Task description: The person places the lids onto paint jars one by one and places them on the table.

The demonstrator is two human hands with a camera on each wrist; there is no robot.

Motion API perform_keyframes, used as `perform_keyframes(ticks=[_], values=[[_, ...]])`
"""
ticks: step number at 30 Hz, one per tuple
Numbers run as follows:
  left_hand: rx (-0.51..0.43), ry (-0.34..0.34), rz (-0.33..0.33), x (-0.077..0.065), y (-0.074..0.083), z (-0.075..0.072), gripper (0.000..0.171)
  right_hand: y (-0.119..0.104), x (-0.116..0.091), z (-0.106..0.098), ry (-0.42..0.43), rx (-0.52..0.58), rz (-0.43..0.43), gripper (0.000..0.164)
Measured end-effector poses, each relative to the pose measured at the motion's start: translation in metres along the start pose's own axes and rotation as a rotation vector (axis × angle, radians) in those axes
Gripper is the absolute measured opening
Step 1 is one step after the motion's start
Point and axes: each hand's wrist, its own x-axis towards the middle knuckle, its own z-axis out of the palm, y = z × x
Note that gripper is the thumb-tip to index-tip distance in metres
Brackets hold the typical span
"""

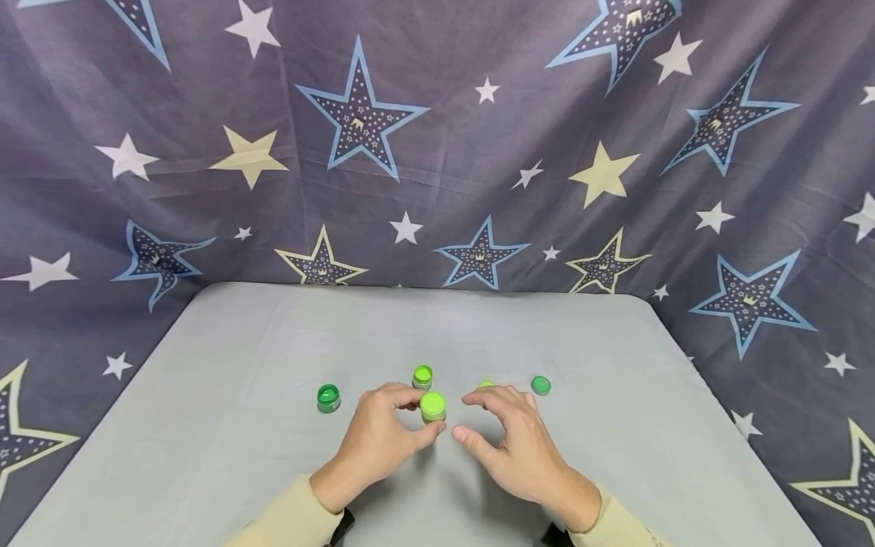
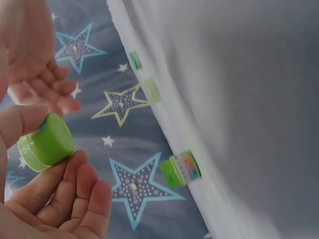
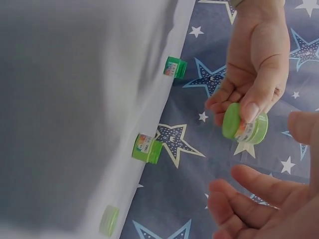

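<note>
My left hand (image 1: 378, 433) pinches a small light green jar (image 1: 433, 407) between thumb and fingers above the table, lid end up. In the right wrist view the jar shows clear sides and a coloured label under the thumb. My right hand (image 1: 517, 444) is just right of the jar, thumb and fingers spread and apart from it, holding nothing. Behind the held jar stands another light green jar (image 1: 423, 375) without a lid. A light green lid (image 1: 486, 384) lies past the right hand, partly hidden by it.
A dark green jar (image 1: 329, 398), its top open, stands to the left on the grey-covered table (image 1: 260, 342). A dark green lid (image 1: 541, 385) lies to the right. Behind the table hangs a star-patterned curtain (image 1: 437, 182).
</note>
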Motion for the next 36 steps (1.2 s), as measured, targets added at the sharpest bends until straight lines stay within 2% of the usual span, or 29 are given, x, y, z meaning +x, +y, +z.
perform_keyframes(ticks=[6, 14, 25, 36], values=[[0.032, 0.038, -0.027, 0.003, -0.008, -0.013, 0.028, 0.007, -0.005, -0.001, -0.007, -0.064, -0.024, 0.04], [0.098, 0.079, -0.068, 0.006, -0.021, -0.036, 0.03, 0.013, -0.01, -0.003, -0.025, -0.093, -0.032, 0.043], [0.208, 0.145, -0.094, 0.016, -0.035, -0.075, 0.03, 0.018, -0.015, -0.01, -0.026, -0.129, -0.037, 0.048], [0.298, 0.15, -0.218, 0.02, -0.072, -0.111, 0.035, 0.027, -0.02, -0.018, -0.028, -0.164, -0.032, 0.049]])
